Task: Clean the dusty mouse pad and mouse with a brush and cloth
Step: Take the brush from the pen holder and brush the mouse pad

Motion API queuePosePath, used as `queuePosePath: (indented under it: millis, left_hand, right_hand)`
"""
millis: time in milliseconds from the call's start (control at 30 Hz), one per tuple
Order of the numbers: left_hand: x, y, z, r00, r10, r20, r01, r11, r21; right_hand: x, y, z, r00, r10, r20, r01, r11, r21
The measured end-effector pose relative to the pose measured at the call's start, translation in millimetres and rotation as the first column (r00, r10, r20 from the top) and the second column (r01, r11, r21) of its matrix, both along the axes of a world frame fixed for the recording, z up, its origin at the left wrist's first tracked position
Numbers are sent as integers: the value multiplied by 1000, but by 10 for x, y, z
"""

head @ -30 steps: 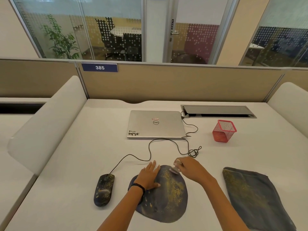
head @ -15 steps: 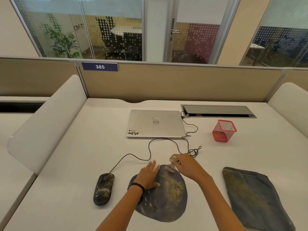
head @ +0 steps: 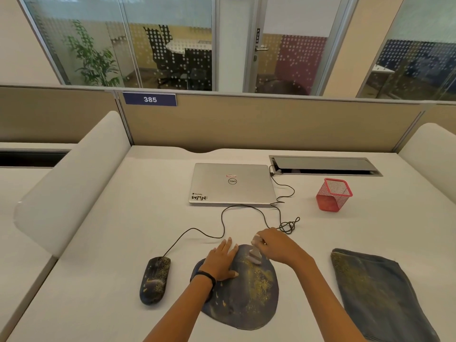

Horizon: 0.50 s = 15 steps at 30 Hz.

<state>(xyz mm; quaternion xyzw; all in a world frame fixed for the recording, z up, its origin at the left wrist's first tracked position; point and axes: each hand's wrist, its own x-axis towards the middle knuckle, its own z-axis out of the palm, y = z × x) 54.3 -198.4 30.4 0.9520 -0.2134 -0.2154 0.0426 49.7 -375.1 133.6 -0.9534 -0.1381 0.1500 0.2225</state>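
Desk (head: 118, 243): L hand (head: 222, 261) flat on mouse pad (head: 246, 302) edge, R hand (head: 278, 248) grip round brush (head: 255, 256)

Left hand (head: 223, 261) lies flat, fingers (head: 228, 244) straight toward one o'clock; right hand (head: 276, 246), at its two o'clock, grips a brush (head: 255, 256).

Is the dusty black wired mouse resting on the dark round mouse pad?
No, the black mouse lies on the white desk, left of the round mouse pad and apart.

Dark mouse pad (head: 249, 299), yellow-speckled
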Motion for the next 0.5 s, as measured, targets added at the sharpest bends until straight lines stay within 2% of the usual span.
queuePosePath:
  millis: [100,233,367,500]
  left_hand:
    - [-6,5,-2,1000,3,5,-3,1000,-3]
    - [-8,8,2,1000,0,9,0,1000,-2]
    - [-11,8,4,1000,0,11,0,1000,-8]
    - [-10,9,-8,1000,0,12,0,1000,-6]
  right_hand:
    - [12,42,19,998,2,61,-2,1000,1]
    - [-9,77,15,996,88,-6,-88,991,-103]
    - [17,93,56,998,63,31,-62,997,-40]
    - [-40,92,-2,993,113,-17,-114,987,-110]
